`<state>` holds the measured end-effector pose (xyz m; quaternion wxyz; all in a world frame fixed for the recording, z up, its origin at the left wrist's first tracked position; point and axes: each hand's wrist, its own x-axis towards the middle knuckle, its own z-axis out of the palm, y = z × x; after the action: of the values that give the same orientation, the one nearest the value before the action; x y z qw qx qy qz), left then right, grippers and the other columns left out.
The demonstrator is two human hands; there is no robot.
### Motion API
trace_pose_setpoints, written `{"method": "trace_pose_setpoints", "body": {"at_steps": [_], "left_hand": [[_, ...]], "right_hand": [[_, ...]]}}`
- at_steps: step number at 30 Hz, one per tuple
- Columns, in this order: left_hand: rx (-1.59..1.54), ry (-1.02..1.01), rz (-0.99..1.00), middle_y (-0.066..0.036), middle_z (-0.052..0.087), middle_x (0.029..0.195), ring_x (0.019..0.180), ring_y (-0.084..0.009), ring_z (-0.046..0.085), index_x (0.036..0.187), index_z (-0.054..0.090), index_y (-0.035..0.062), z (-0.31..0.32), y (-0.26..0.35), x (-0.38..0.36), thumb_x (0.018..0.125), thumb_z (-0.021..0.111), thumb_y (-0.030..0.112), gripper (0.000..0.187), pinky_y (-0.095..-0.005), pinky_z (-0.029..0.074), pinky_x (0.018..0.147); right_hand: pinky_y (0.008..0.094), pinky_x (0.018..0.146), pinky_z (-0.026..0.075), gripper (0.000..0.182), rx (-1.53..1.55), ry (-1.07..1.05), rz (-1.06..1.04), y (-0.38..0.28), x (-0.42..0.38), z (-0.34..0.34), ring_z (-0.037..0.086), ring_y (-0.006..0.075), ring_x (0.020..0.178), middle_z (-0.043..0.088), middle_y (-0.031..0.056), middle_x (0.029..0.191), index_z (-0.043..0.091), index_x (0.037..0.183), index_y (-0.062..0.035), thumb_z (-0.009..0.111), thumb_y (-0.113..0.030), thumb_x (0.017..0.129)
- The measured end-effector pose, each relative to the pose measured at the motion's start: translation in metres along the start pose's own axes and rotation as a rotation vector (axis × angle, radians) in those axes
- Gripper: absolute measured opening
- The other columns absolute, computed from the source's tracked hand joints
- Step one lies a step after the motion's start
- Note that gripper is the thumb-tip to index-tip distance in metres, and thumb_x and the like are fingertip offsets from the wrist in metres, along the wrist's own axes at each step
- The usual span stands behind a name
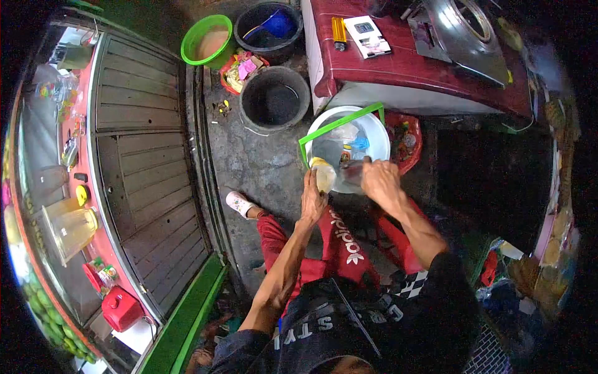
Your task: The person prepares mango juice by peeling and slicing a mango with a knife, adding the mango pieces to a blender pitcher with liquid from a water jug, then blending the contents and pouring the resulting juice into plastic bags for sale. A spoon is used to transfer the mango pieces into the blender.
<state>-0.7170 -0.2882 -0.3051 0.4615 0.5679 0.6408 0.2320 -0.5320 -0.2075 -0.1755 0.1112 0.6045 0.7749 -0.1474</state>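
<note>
My left hand (313, 196) is closed around a pale, peeled mango-like fruit (324, 177), yellowish at its upper end, over the near left rim of a white basin (381, 134). Just right of the fruit, my right hand (381, 179) is closed on what looks like a knife (352, 174); its blade is blurred and points toward the fruit. Inside the basin lie a small jar with a yellow lid (346, 151), a blue piece (360, 143) and clear plastic. A bright green handle-like frame (341, 124) spans the basin's far side.
A dark bucket (274, 100), a green basin (207, 40) and a black tub (268, 28) stand beyond on the floor. The red tiled counter (423, 68) carries a yellow lighter (338, 32) and a metal stove (464, 37). A red bag (408, 143) sits right of the basin.
</note>
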Motion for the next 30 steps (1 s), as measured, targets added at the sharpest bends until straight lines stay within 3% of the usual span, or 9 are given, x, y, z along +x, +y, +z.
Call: {"method": "trace_pose_setpoints", "body": {"at_steps": [4, 7, 8, 10, 14, 17, 20, 24, 30], "left_hand": [[-0.001, 0.054, 0.01, -0.022, 0.03, 0.145, 0.125, -0.0454, 0.041, 0.141, 0.028, 0.0026, 0.0, -0.003, -0.006, 0.072, 0.055, -0.007, 0.075, -0.0452, 0.043, 0.101], [-0.06, 0.087, 0.038, -0.024, 0.035, 0.141, 0.127, -0.0454, 0.039, 0.141, 0.03, 0.0027, 0.01, -0.021, -0.003, 0.071, 0.054, -0.008, 0.074, -0.0454, 0.04, 0.103], [-0.083, 0.103, 0.094, -0.025, 0.038, 0.139, 0.128, -0.0453, 0.038, 0.14, 0.031, 0.0023, 0.012, -0.027, -0.002, 0.07, 0.055, -0.008, 0.075, -0.0456, 0.039, 0.104], [-0.135, 0.147, 0.025, -0.024, 0.046, 0.129, 0.117, -0.0453, 0.048, 0.135, 0.037, 0.0052, 0.005, -0.007, -0.003, 0.073, 0.057, -0.006, 0.066, -0.0436, 0.043, 0.096], [-0.164, 0.209, 0.073, -0.028, 0.051, 0.122, 0.114, -0.0466, 0.048, 0.134, 0.038, -0.0005, 0.015, -0.017, -0.001, 0.07, 0.056, -0.005, 0.067, -0.0462, 0.042, 0.096], [-0.147, 0.228, 0.129, -0.031, 0.035, 0.141, 0.132, -0.0422, 0.035, 0.139, 0.031, -0.0047, 0.02, -0.022, -0.006, 0.068, 0.052, -0.007, 0.074, -0.0428, 0.033, 0.109], [-0.274, 0.083, -0.056, -0.026, 0.037, 0.142, 0.133, -0.039, 0.035, 0.139, 0.032, -0.0036, -0.026, 0.0, -0.018, 0.071, 0.054, -0.001, 0.072, -0.0416, 0.031, 0.11], [-0.333, 0.339, 0.016, -0.026, 0.039, 0.139, 0.131, -0.0396, 0.038, 0.135, 0.04, -0.0013, -0.074, -0.01, -0.05, 0.071, 0.056, 0.001, 0.066, -0.0418, 0.035, 0.107], [-0.172, 0.641, -0.236, -0.023, 0.052, 0.11, 0.106, -0.038, 0.052, 0.127, 0.052, 0.0035, -0.246, -0.013, -0.133, 0.071, 0.064, 0.004, 0.057, -0.0417, 0.043, 0.095]], "right_hand": [[0.0511, 0.073, 0.051, 0.041, 0.101, -0.176, 0.216, 0.026, 0.023, 0.026, 0.066, 0.0392, 0.085, 0.065, 0.0271, 0.091, 0.055, 0.121, 0.0016, 0.052, -0.016, 0.084], [0.0491, 0.092, 0.045, 0.06, 0.329, -0.083, 0.135, 0.021, 0.027, 0.09, 0.054, 0.0418, 0.111, 0.05, 0.0283, 0.127, 0.038, 0.139, -0.0009, 0.057, -0.022, 0.086], [0.0478, 0.09, 0.047, 0.06, 0.445, -0.115, 0.125, 0.014, 0.034, 0.124, 0.056, 0.0433, 0.107, 0.052, 0.0307, 0.124, 0.034, 0.14, -0.0008, 0.055, -0.024, 0.09], [0.04, 0.08, 0.052, 0.053, 1.164, -0.325, 0.264, -0.008, 0.041, 0.164, 0.056, 0.0262, 0.108, 0.051, 0.0134, 0.133, 0.044, 0.137, -0.0045, 0.052, -0.033, 0.094], [0.0292, 0.064, 0.046, 0.027, 1.325, -0.197, 0.414, -0.032, 0.031, 0.159, 0.054, 0.0134, 0.082, 0.06, 0.0017, 0.093, 0.061, 0.107, -0.0039, 0.056, -0.026, 0.093], [0.0266, 0.065, 0.04, 0.01, 1.408, -0.123, 0.46, -0.046, 0.024, 0.119, 0.047, 0.0096, 0.073, 0.054, -0.0003, 0.081, 0.057, 0.085, -0.0035, 0.055, -0.01, 0.093], [0.029, 0.07, 0.043, 0.007, 1.309, -0.154, 0.328, -0.054, 0.025, 0.112, 0.052, 0.0115, 0.076, 0.056, 0.0014, 0.082, 0.058, 0.094, -0.003, 0.058, -0.009, 0.09], [0.0244, 0.059, 0.042, 0.009, 1.184, -0.305, 0.142, -0.124, 0.03, 0.049, 0.05, 0.0095, 0.07, 0.054, 0.0001, 0.081, 0.055, 0.092, -0.0066, 0.061, -0.006, 0.086], [0.0257, 0.053, 0.047, 0.019, 1.026, -0.409, -0.404, -0.296, 0.039, -0.03, 0.057, 0.0114, 0.068, 0.06, 0.0044, 0.08, 0.055, 0.097, -0.0031, 0.066, -0.004, 0.082]]}}
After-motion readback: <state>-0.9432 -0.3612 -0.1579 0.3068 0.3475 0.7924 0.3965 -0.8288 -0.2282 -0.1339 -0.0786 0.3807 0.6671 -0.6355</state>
